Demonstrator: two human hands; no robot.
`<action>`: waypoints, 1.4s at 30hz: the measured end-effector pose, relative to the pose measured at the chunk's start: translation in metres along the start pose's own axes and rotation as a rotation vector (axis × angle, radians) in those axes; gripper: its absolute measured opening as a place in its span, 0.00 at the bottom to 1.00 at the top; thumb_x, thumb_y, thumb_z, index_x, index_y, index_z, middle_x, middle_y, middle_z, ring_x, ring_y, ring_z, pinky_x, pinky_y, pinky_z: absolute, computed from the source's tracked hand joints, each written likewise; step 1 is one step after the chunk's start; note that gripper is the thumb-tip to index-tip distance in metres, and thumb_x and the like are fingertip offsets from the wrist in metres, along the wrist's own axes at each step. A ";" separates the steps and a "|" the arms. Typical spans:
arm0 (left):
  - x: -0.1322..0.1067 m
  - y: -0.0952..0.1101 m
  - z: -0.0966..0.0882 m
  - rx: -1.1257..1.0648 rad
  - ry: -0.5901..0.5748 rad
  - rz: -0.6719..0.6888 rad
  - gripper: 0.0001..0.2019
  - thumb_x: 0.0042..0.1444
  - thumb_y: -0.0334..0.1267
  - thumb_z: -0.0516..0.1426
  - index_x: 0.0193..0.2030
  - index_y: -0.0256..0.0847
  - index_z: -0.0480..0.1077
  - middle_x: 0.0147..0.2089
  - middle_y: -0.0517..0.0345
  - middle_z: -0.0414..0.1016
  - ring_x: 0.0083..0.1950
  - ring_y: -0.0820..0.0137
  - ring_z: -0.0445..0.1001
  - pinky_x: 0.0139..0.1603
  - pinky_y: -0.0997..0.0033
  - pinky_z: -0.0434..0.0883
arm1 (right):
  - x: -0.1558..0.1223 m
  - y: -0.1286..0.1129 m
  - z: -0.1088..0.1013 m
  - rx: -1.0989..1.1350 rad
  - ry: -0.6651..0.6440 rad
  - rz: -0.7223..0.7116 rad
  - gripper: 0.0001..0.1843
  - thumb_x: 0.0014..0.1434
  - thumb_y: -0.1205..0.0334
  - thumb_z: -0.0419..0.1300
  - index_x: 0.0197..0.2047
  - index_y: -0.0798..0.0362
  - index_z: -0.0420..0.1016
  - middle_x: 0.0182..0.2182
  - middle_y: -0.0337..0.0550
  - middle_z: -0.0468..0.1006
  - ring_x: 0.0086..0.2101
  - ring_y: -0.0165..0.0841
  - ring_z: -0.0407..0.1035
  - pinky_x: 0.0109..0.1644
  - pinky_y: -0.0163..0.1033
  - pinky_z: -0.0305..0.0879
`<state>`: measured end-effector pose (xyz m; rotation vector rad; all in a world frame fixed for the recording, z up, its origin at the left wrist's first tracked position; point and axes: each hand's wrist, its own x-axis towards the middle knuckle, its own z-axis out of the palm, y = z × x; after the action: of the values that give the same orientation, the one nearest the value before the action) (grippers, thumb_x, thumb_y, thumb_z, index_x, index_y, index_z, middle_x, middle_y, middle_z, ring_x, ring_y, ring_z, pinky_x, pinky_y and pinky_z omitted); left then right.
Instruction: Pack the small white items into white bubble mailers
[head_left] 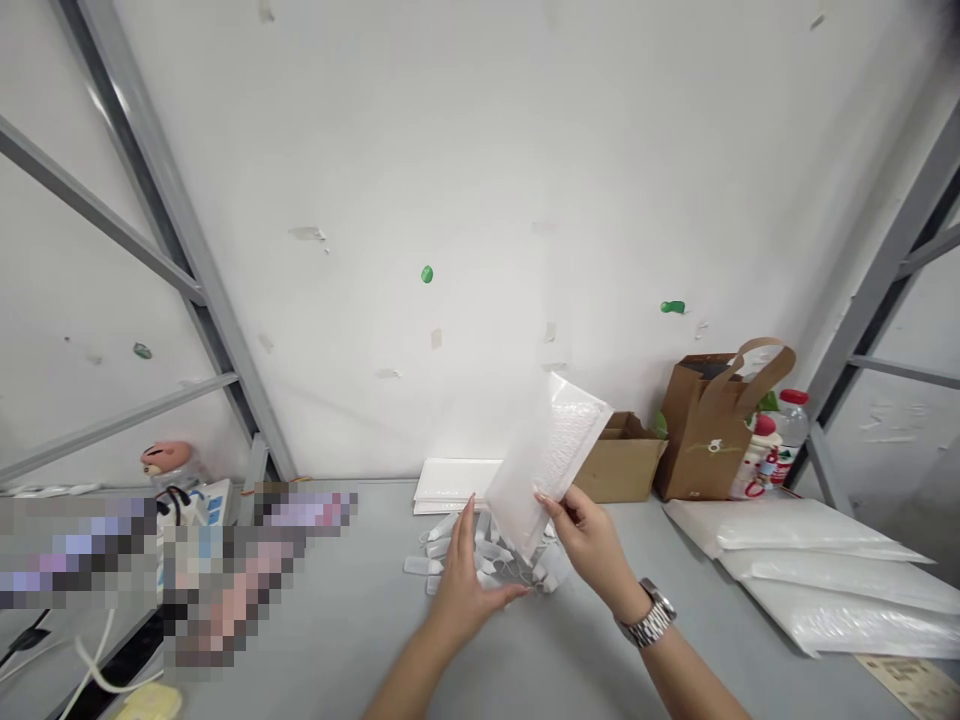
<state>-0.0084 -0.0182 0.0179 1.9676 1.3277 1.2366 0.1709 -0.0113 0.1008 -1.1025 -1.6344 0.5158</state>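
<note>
My right hand [592,545], with a metal watch on the wrist, grips a white bubble mailer [551,460] by its lower edge and holds it tilted upright above the grey table [360,640]. My left hand [465,590] reaches under the mailer's lower end, thumb and fingers curled over a heap of several small clear packets [450,555] on the table. Whether the left hand holds a packet is hidden.
A stack of white mailers [454,485] lies against the wall behind the heap. More bubble mailers [817,570] lie at the right. A small cardboard box [622,460], a brown paper bag [709,435] and a bottle [791,430] stand at the back right. Cables and clutter fill the left.
</note>
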 end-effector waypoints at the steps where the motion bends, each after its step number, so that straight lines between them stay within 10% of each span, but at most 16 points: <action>1: 0.000 0.000 0.000 -0.015 0.016 -0.010 0.55 0.38 0.50 0.65 0.66 0.47 0.32 0.68 0.45 0.40 0.67 0.54 0.41 0.62 0.48 0.51 | -0.001 -0.003 0.007 -0.026 -0.031 -0.019 0.15 0.59 0.52 0.50 0.29 0.53 0.67 0.19 0.35 0.66 0.21 0.27 0.57 0.24 0.32 0.54; 12: 0.007 0.010 -0.006 0.059 0.248 -0.113 0.52 0.39 0.40 0.63 0.65 0.44 0.34 0.65 0.44 0.47 0.65 0.54 0.49 0.60 0.51 0.55 | -0.014 -0.013 0.035 -0.234 -0.295 -0.030 0.14 0.62 0.55 0.45 0.32 0.51 0.67 0.25 0.41 0.75 0.25 0.33 0.67 0.27 0.34 0.57; 21: 0.009 0.000 -0.006 0.146 0.264 -0.123 0.20 0.48 0.37 0.56 0.50 0.42 0.64 0.49 0.51 0.72 0.56 0.56 0.64 0.53 0.55 0.62 | -0.015 -0.014 0.035 -0.376 -0.270 -0.134 0.16 0.64 0.56 0.43 0.32 0.51 0.68 0.26 0.40 0.76 0.24 0.31 0.68 0.26 0.33 0.55; 28: 0.010 -0.003 -0.001 0.287 0.100 -0.200 0.51 0.37 0.48 0.63 0.65 0.38 0.40 0.65 0.40 0.50 0.65 0.52 0.49 0.61 0.49 0.50 | -0.006 -0.007 0.020 -0.377 -0.046 -0.255 0.18 0.64 0.55 0.42 0.28 0.52 0.66 0.19 0.36 0.67 0.20 0.28 0.61 0.24 0.32 0.55; 35: 0.009 -0.006 0.001 0.413 -0.079 -0.216 0.48 0.40 0.48 0.62 0.64 0.36 0.43 0.67 0.41 0.47 0.68 0.54 0.36 0.64 0.48 0.38 | 0.005 -0.010 -0.015 -0.343 0.106 -0.329 0.13 0.63 0.59 0.47 0.33 0.51 0.69 0.28 0.41 0.69 0.29 0.31 0.66 0.31 0.34 0.62; 42: 0.011 -0.012 0.000 0.230 0.091 -0.186 0.51 0.40 0.49 0.63 0.65 0.38 0.39 0.67 0.41 0.45 0.68 0.54 0.37 0.64 0.48 0.40 | 0.023 0.001 -0.007 -0.647 0.036 -0.724 0.10 0.61 0.69 0.48 0.36 0.54 0.71 0.47 0.51 0.70 0.48 0.39 0.63 0.45 0.44 0.65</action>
<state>-0.0128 -0.0034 0.0130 1.9029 1.7238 1.1386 0.1771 0.0078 0.1142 -0.8484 -2.0725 -0.5350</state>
